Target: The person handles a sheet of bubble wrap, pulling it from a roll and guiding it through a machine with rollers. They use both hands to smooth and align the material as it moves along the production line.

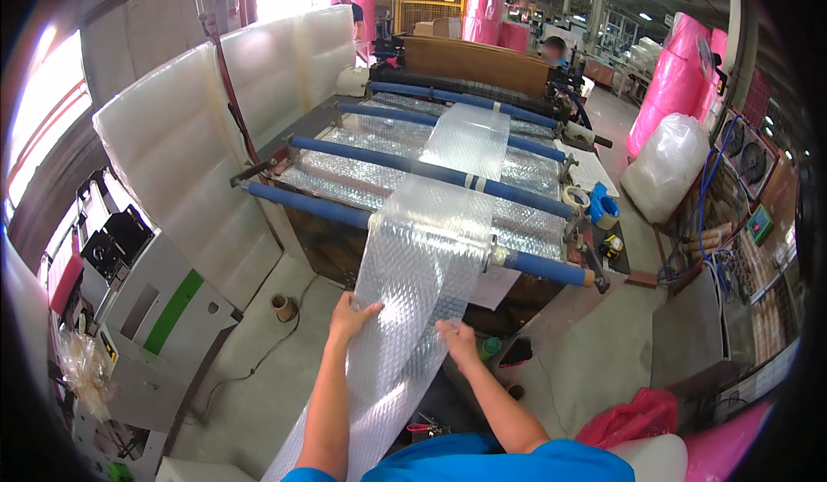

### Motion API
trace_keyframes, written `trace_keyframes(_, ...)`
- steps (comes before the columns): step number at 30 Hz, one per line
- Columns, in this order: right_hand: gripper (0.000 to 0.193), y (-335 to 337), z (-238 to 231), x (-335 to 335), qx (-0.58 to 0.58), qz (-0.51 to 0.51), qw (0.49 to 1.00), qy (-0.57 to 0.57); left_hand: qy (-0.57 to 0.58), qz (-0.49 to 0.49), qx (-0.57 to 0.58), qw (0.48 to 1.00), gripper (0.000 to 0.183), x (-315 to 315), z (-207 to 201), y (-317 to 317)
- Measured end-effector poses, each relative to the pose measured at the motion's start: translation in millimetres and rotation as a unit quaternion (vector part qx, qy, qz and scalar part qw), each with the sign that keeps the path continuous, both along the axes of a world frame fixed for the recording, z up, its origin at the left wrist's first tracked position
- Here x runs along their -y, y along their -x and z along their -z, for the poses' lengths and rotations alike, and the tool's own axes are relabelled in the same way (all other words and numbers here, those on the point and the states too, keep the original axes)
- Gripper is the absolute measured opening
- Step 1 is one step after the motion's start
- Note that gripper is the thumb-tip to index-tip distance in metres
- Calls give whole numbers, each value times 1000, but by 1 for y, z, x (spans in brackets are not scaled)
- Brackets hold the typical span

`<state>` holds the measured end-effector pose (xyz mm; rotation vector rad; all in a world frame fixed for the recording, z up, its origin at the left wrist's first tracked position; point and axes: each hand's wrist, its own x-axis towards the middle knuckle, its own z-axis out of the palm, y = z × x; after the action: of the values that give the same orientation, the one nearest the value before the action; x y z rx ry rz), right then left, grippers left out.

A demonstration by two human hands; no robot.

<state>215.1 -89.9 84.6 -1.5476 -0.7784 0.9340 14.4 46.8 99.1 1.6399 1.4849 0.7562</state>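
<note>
- Chiefly, one machine table (pixel 327 254), dark-fronted, with blue rollers across its top and more shiny clear plastic beneath them.
- White stack (pixel 189 129), tall and pale, standing at the table's left.
- Clear plastic strip (pixel 401 310), bubble-textured (the piece in hand): lies along the table, drapes over the front roller (pixel 301 205) and slopes down between the hands, out past the lower edge of view. Uneven pull from the two sides could skew it along the roller or crease it; a hard tug could stretch or tear it.
- Left hand (pixel 349 318), at the strip's left edge: thumb laid across the face; whether the fingers pinch from behind cannot be told.
- Right hand (pixel 458 340), at the right edge: thumb and forefinger seem to pinch the plastic, other fingers curled. Should that small grip slip, the edge could fold inward.
- Blue tape roll (pixel 603 208), on the table's right side (well apart from the strip).
- Red-handled tool (pixel 419 428), near the person's lap; the strip's edge could snag on it if swung rightward.
</note>
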Motion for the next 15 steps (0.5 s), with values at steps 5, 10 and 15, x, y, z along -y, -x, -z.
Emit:
trace_keyframes(5,28,37,14,55,73,-162,980,88,95,-19,18,995,51,66,-22,51)
trace_keyframes(10,38,64,-75,92,-53,-129,989,-57,-10,-16,80,997,41,88,-107,60)
trace_keyframes(15,40,69,-24,85,-66,-79,994,-23,-53,-28,63,996,35,86,-56,62)
